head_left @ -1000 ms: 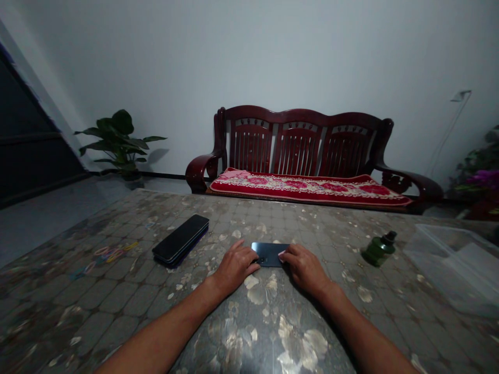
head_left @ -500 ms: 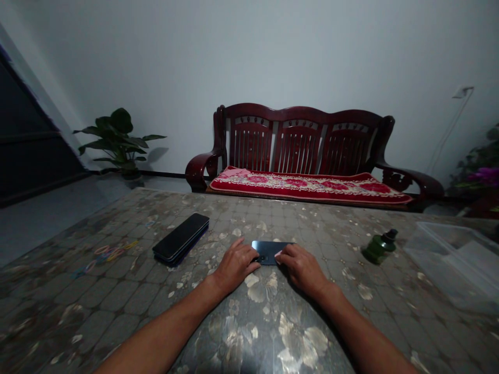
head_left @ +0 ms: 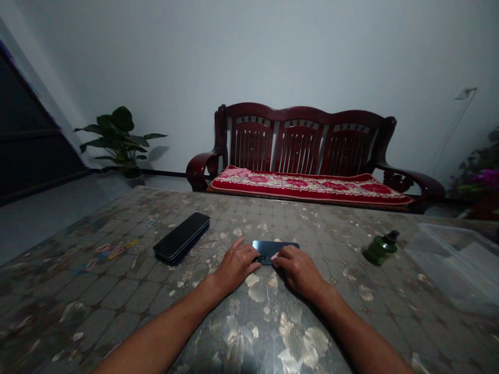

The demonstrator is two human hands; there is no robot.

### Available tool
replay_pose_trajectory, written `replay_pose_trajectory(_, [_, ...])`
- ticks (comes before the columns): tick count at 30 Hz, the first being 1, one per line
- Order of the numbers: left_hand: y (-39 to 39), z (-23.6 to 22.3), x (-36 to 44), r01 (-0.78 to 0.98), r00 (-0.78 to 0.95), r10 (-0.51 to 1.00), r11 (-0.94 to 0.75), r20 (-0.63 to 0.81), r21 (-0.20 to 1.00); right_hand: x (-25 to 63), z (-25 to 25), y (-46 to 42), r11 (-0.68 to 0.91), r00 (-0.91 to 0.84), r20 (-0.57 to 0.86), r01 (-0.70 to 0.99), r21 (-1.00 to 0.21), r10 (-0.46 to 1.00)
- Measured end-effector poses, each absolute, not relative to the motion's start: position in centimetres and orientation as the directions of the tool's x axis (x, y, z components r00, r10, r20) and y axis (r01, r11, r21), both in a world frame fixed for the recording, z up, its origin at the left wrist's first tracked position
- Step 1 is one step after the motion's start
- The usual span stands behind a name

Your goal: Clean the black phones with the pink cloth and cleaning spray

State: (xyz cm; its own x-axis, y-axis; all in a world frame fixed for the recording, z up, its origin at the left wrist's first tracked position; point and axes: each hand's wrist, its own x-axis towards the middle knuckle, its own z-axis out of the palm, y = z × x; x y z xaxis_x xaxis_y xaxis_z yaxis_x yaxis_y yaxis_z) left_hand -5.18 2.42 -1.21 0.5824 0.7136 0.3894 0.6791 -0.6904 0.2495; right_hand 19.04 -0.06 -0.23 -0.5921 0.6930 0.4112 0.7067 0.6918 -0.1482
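Observation:
A dark, shiny phone (head_left: pixel 275 246) lies flat on the patterned tablecloth, back side up, its camera lenses near the left end. My left hand (head_left: pixel 238 261) grips that left end between thumb and fingers. Over the phone's near right part, my right hand (head_left: pixel 297 263) pinches a small pale pink piece, perhaps a cloth or wipe (head_left: pixel 275 257), pressed to the phone's back. Most of that piece is hidden under the fingers. Left of my hands rests a stack of dark phones (head_left: pixel 182 237).
Several coloured rubber-band-like loops (head_left: pixel 113 251) lie at the left. On the right stand a green bottle with a black top (head_left: pixel 381 249) and a clear plastic box (head_left: pixel 448 265). Beyond the table (head_left: pixel 218 332) is a wooden bench (head_left: pixel 300 140); a potted plant (head_left: pixel 120 137) stands behind left.
My right hand has slid slightly left along the phone with the pink piece, uncovering more of the phone's right end. My left hand keeps its grip.

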Motion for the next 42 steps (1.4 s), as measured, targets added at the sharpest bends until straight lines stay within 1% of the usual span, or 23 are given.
replay_pose_trajectory(3, [2.5,-1.3,-5.2,0.677,0.584,0.714,-0.691,0.387,0.253,21.1,-0.5,0.3,0.633,-0.53,0.41,0.755,-0.17,0.742])
replay_pose_trajectory(7, [2.6,-1.2,-5.3,0.678,0.583,0.717,-0.689,0.383,0.257,22.0,-0.8,0.4,0.554,-0.451,0.422,0.817,-0.16,0.786])
replay_pose_trajectory(9, [2.6,-1.1,-5.3,0.68,0.582,0.72,-0.686,0.377,0.259,21.4,-0.7,0.1,0.575,-0.475,0.419,0.804,-0.149,0.774])
replay_pose_trajectory(13, [2.5,-0.9,-5.3,0.683,0.58,0.722,-0.683,0.376,0.257,19.7,-0.4,-0.7,0.671,-0.587,0.378,0.729,-0.138,0.716])
replay_pose_trajectory(15, [2.5,-0.8,-5.3,0.684,0.578,0.725,-0.681,0.376,0.261,19.4,-0.4,-0.6,0.679,-0.599,0.366,0.721,-0.141,0.712])
replay_pose_trajectory(20, [2.6,-0.8,-5.3,0.682,0.576,0.732,-0.675,0.364,0.28,20.4,-0.8,0.7,0.549,-0.461,0.389,0.822,-0.15,0.798])
replay_pose_trajectory(23, [2.7,-0.7,-5.3,0.682,0.575,0.738,-0.671,0.353,0.292,20.3,-0.7,0.9,0.504,-0.426,0.378,0.853,-0.133,0.822])
replay_pose_trajectory(25, [2.8,-0.7,-5.4,0.684,0.576,0.742,-0.667,0.342,0.295,19.7,-0.5,0.6,0.535,-0.461,0.372,0.836,-0.124,0.806])
replay_pose_trajectory(28, [2.9,-0.6,-5.4,0.69,0.579,0.75,-0.66,0.32,0.299,18.8,-0.2,-0.1,0.625,-0.553,0.365,0.772,-0.114,0.749])
replay_pose_trajectory(30, [3.1,-0.6,-5.5,0.694,0.577,0.757,-0.652,0.306,0.305,18.6,-0.2,-0.1,0.646,-0.576,0.359,0.755,-0.11,0.734])
replay_pose_trajectory(32, [3.3,-0.6,-5.6,0.694,0.578,0.762,-0.647,0.292,0.315,19.0,-0.3,0.4,0.605,-0.537,0.358,0.789,-0.108,0.764])
replay_pose_trajectory(35, [3.7,-0.6,-5.6,0.682,0.594,0.762,-0.646,0.256,0.342,20.0,-0.5,1.6,0.465,-0.406,0.348,0.879,-0.104,0.845])
replay_pose_trajectory(37, [4.1,-0.7,-5.7,0.676,0.606,0.764,-0.642,0.224,0.361,20.2,-0.5,2.0,0.408,-0.354,0.335,0.907,-0.104,0.873])
replay_pose_trajectory(39, [4.5,-0.8,-5.7,0.679,0.61,0.768,-0.633,0.195,0.372,19.9,-0.6,1.8,0.428,-0.372,0.33,0.897,-0.115,0.868])
replay_pose_trajectory(42, [5.1,-0.9,-5.7,0.68,0.616,0.772,-0.621,0.154,0.391,19.1,-0.6,1.1,0.545,-0.48,0.335,0.828,-0.132,0.81])
